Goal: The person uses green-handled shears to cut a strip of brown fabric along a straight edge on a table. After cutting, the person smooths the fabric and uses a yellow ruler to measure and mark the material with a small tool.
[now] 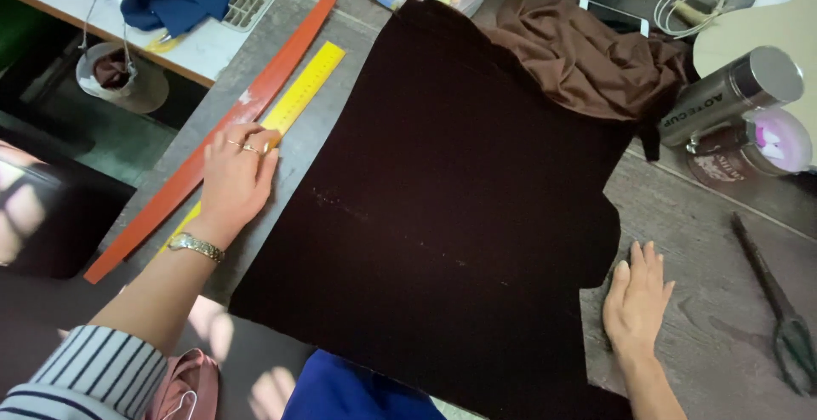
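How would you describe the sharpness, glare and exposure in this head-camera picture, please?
Head view: the left hand on the yellow ruler and the right hand by the dark fabric are fairly sharp; the fabric is so dark that little texture shows; glare whitens the metal cup; the left edge is blurred.

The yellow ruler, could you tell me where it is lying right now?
The yellow ruler lies left of the dark fabric, beside the orange ruler, under the left hand.

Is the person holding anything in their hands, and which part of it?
Nothing is gripped. The left hand lies flat on the long yellow ruler, near its middle. The right hand rests flat beside the dark brown velvet cloth's edge.
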